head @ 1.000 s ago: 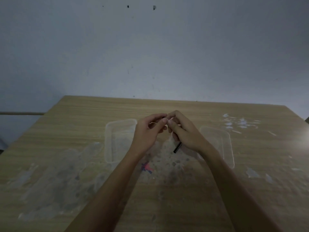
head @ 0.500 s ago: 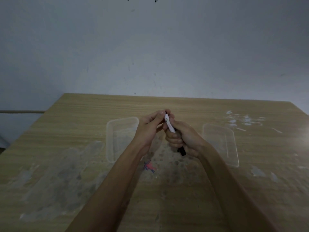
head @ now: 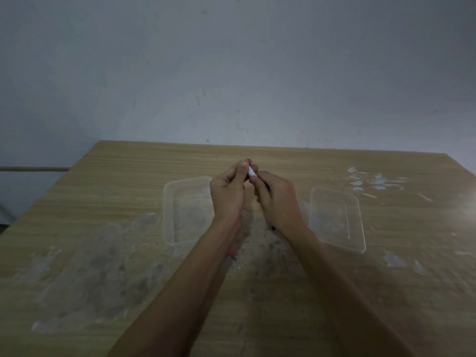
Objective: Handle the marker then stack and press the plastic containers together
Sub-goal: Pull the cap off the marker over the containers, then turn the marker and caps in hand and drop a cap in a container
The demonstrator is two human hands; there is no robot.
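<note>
You hold both hands raised together over the middle of the worn, light wooden desk (head: 257, 155), toward its far edge. Your right hand (head: 277, 199) is closed in a fist around the slim white marker (head: 252, 172); only its white upper end shows above your fingers (head: 262, 186), and a small dark tip peeks out below your wrist. Your left hand (head: 228, 195) meets it from the other side, with the thumb and forefinger pinched on the marker's top end.

The two clear rectangular plastic containers lie flat on the desk, well apart, one on each side of your hands. The left container (head: 180, 210) sits partly behind your left hand; the right container (head: 337, 217) sits just beside your right wrist, toward the right edge. White scuffs mark the desk near its far right corner.
</note>
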